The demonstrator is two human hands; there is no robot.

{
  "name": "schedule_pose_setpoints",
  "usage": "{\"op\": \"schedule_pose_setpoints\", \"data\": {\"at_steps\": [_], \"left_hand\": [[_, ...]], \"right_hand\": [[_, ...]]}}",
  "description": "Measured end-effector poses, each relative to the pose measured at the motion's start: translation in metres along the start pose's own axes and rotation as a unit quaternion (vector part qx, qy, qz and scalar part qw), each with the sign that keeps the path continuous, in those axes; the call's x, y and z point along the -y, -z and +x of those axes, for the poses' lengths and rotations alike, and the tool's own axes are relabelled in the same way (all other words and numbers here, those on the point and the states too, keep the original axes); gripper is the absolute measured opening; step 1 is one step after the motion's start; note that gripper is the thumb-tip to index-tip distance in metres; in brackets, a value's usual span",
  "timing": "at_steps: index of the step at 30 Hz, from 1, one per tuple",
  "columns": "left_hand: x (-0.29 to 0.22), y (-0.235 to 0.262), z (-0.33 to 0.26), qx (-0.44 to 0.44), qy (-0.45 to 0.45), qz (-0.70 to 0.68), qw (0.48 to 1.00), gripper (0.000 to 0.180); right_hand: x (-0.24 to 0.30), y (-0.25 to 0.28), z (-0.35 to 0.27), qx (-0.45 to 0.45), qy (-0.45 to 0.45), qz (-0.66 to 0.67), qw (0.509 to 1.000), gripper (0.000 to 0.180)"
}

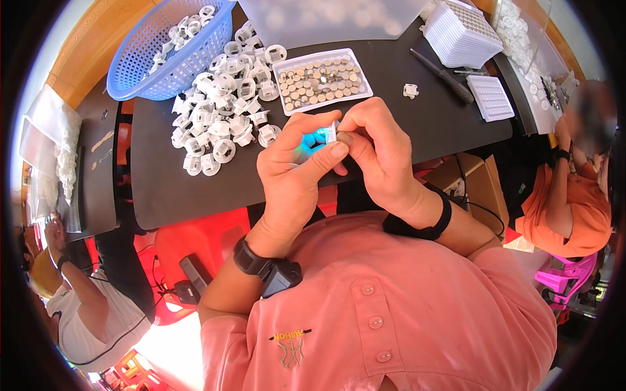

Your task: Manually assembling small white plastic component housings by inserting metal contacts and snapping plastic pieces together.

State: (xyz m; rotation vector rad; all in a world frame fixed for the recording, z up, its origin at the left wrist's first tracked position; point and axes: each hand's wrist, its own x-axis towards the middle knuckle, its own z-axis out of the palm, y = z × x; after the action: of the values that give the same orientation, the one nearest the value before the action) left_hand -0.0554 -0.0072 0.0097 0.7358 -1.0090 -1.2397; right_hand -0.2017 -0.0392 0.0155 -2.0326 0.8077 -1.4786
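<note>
Above the table's near edge, my left hand [290,166] is closed around a small white plastic light part [331,133], gripped between thumb and fingers. Blue light shines from it onto the left palm and fingers. My right hand [386,159] meets it from the other side, thumb and forefinger pinched at the part's right edge; whatever lies between those fingertips is hidden. Just beyond both hands is a shallow white tray [367,91] with rows of small round discs [313,99], tan and silvery. Left of the tray spreads a heap of white plastic parts with round bases [225,98].
A blue basket [140,75] holds more white parts. Behind the tray stands a translucent bin [326,26]. At right are one loose white part [410,91], a dark screwdriver-like tool [443,77], stacked white trays [463,36] and a single tray [490,99]. People sit at both sides.
</note>
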Motion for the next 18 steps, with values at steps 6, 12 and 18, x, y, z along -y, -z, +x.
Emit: {"op": "schedule_pose_setpoints", "data": {"at_steps": [6,12,18], "left_hand": [[-0.002,-0.001,0.001,0.009,0.028,-0.022,0.999,0.03],[0.0,-0.003,0.002,0.024,0.02,-0.049,0.998,0.03],[0.0,0.003,0.003,-0.003,0.041,-0.105,0.994,0.033]], "right_hand": [[-0.001,0.013,0.0,0.075,-0.086,0.129,0.985,0.008],[-0.003,0.019,0.001,0.113,-0.126,0.233,0.958,0.005],[0.006,0.011,-0.003,0.034,-0.053,0.102,0.993,0.017]]}}
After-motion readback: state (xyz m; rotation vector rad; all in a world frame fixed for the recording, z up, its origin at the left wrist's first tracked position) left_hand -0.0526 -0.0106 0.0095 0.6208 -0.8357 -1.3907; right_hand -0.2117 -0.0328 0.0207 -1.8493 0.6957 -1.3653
